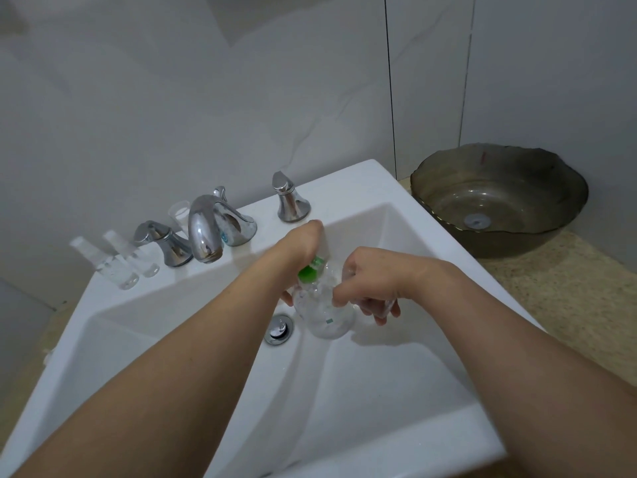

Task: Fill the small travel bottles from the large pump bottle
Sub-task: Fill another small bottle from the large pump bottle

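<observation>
Here, in the head view, the large clear plastic pump bottle with a green collar [322,305] is held over the white square sink basin [396,374], presumably so spills fall into it. The left hand [303,246] bears down on the pump top. The right hand [365,281] curls round what looks like a small clear travel bottle [387,305] just beside the spout. Two capped clear travel bottles [117,262] stand on the far left rim, near the chrome tap [203,232].

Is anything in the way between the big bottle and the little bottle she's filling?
Nothing visible. The left hand presses the large pump bottle over the sink, and the right hand holds a small travel bottle right beside it.
</observation>
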`<state>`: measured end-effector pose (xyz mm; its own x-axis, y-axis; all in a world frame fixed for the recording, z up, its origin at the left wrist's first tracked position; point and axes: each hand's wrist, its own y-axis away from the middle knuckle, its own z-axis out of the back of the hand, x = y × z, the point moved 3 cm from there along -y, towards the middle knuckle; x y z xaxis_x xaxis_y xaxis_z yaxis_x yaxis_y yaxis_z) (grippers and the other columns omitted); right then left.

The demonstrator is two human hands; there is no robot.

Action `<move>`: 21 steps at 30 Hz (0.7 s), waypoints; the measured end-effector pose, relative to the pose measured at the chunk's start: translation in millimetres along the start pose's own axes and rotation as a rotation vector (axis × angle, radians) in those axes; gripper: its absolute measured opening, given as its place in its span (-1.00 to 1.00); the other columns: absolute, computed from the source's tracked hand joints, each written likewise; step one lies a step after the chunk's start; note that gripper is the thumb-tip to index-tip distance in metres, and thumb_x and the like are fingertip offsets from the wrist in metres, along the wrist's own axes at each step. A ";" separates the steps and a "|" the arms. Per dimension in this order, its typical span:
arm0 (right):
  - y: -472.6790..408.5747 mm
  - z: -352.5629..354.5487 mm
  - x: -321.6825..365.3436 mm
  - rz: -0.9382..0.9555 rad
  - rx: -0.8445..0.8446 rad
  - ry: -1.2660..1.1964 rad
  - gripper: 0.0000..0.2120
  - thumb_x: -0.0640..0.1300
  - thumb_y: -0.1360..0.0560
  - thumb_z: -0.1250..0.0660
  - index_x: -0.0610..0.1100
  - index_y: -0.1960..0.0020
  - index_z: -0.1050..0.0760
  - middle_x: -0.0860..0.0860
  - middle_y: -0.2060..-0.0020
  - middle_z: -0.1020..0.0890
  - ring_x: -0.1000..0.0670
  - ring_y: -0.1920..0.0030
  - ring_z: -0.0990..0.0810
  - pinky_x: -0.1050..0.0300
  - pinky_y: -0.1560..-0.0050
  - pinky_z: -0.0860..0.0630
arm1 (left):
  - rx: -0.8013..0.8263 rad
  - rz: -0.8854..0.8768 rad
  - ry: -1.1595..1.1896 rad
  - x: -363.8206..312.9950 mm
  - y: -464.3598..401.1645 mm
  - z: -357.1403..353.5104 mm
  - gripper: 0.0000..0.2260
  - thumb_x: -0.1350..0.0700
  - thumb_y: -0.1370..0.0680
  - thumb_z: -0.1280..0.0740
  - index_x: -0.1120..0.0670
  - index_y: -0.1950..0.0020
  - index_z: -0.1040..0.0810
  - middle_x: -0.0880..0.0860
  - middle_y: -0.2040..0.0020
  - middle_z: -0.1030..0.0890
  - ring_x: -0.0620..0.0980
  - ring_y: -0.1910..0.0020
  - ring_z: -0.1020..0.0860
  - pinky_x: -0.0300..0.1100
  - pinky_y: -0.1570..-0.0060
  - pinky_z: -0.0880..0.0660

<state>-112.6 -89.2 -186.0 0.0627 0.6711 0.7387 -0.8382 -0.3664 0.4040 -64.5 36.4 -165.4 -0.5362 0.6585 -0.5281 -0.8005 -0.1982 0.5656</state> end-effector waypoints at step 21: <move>-1.7 -2.8 1.8 -0.015 -0.003 0.022 -0.77 -0.09 -0.39 -0.35 -0.24 0.32 -0.46 -0.13 0.53 -0.51 -0.13 0.47 -0.61 0.23 0.50 -0.44 | -0.059 -0.003 0.029 0.4 4.5 0.2 -0.46 -0.21 -0.63 0.08 0.17 -0.27 -0.43 0.27 -0.17 -0.54 0.33 -0.06 -0.56 0.26 -0.13 -0.52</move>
<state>-112.5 -85.6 -186.9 0.0637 0.6907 0.7203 -0.8389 -0.3539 0.4136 -68.3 36.0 -162.9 -0.5405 0.6380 -0.5484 -0.8160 -0.2390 0.5262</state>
